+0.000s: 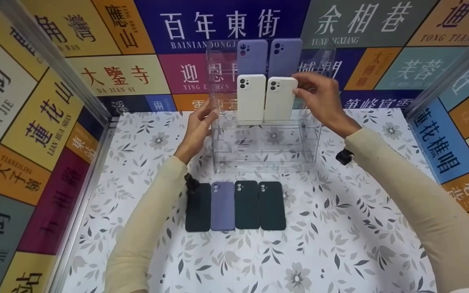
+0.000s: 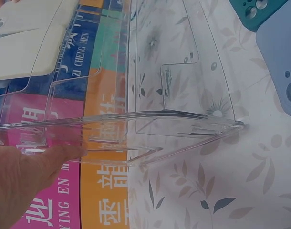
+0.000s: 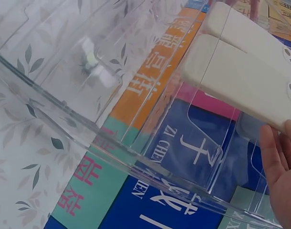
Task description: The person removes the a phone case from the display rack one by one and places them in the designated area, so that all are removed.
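A clear tiered display stand point(image 1: 214, 140) holds two purple phone cases point(image 1: 252, 57) on its top tier and two white phone cases point(image 1: 251, 99) on the tier below. My right hand point(image 1: 320, 95) pinches the upper right edge of the right-hand white phone case point(image 1: 280, 99), thumb in front. In the right wrist view this white case point(image 3: 241, 78) leans behind a clear front lip, beside the other white one. My left hand point(image 1: 201, 124) holds the stand's left side; its fingers lie along the clear side panel point(image 2: 102, 118) in the left wrist view.
In front of the stand lies a row of phone cases: a dark one point(image 1: 198, 207) at left, a purple one point(image 1: 222, 205), then two dark green ones point(image 1: 247, 204). The table point(image 1: 324, 244) has a leaf-patterned cover. Sign-printed walls point(image 1: 116, 77) enclose it at the back and sides.
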`<state>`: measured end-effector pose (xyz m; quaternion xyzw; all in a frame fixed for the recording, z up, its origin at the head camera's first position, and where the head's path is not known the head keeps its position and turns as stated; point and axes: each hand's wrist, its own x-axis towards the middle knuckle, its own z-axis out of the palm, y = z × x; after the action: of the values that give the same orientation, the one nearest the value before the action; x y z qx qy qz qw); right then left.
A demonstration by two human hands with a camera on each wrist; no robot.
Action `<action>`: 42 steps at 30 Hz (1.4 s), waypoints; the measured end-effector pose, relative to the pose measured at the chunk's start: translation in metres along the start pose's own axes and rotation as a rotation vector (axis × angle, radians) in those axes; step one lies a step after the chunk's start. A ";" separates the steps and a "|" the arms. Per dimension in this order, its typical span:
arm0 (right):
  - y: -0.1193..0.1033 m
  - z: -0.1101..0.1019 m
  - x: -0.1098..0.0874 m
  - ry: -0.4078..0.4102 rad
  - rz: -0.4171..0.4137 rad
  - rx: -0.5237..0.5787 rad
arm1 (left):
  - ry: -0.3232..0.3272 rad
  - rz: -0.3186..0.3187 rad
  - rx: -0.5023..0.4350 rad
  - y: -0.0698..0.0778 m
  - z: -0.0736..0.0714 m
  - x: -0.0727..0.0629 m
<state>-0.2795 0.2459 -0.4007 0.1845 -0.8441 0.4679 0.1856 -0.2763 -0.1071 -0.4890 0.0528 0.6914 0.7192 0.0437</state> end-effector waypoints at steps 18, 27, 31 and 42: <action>-0.027 -0.018 -0.006 0.077 0.028 0.084 | 0.019 -0.015 -0.007 0.001 0.001 0.001; -0.025 -0.021 -0.024 0.049 0.037 0.123 | 0.009 -0.006 -0.009 0.000 0.000 0.000; -0.023 -0.022 -0.032 0.039 0.039 0.130 | 0.012 -0.001 -0.013 0.001 0.000 -0.001; -0.013 -0.027 -0.053 0.004 0.057 0.102 | 0.019 0.001 -0.017 0.000 0.002 0.000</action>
<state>-0.2233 0.2695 -0.4039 0.1688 -0.8236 0.5159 0.1645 -0.2756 -0.1056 -0.4888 0.0460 0.6855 0.7257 0.0374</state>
